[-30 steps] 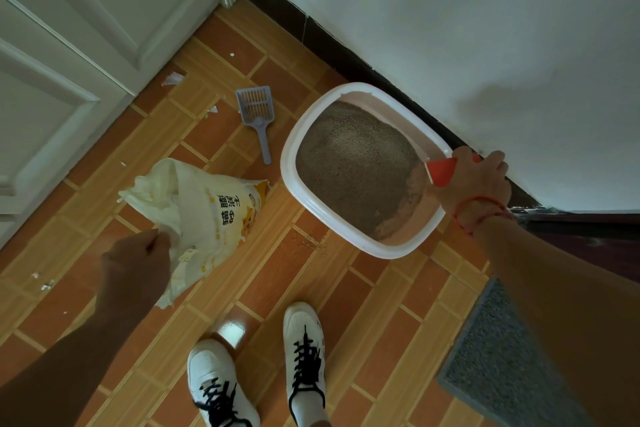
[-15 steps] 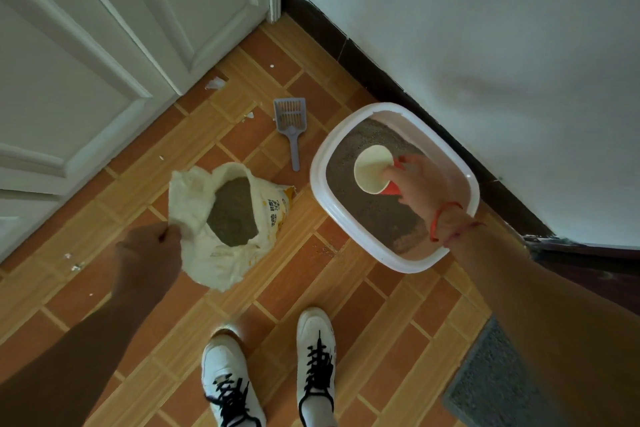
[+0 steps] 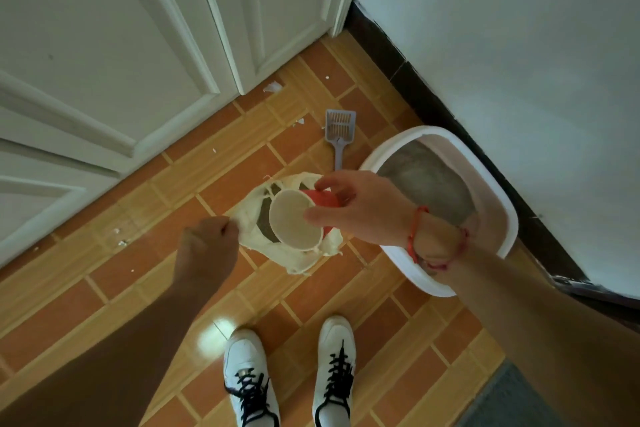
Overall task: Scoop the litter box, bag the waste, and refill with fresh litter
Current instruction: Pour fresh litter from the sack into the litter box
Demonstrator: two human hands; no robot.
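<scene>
My right hand [image 3: 360, 208] grips a red paper cup [image 3: 294, 218] with a cream inside, empty, held over the open mouth of the cream litter bag [image 3: 252, 229]. My left hand [image 3: 207, 250] pinches the bag's left edge and holds the mouth open; dark litter shows inside. The white litter box [image 3: 485, 191] sits to the right by the wall, with grey litter in it, partly hidden by my right forearm. A grey slotted scoop [image 3: 339, 135] lies on the floor behind the bag.
White panelled doors [image 3: 138, 45] stand at the back left and a white wall [image 3: 519, 45] with a dark skirting at the right. Small white scraps lie on the tiled floor. My two white shoes [image 3: 291, 378] are below. A grey mat [image 3: 512, 399] lies at lower right.
My right hand has carried the cup from over the litter box leftward to over the bag's mouth. My left hand keeps its hold on the bag's edge.
</scene>
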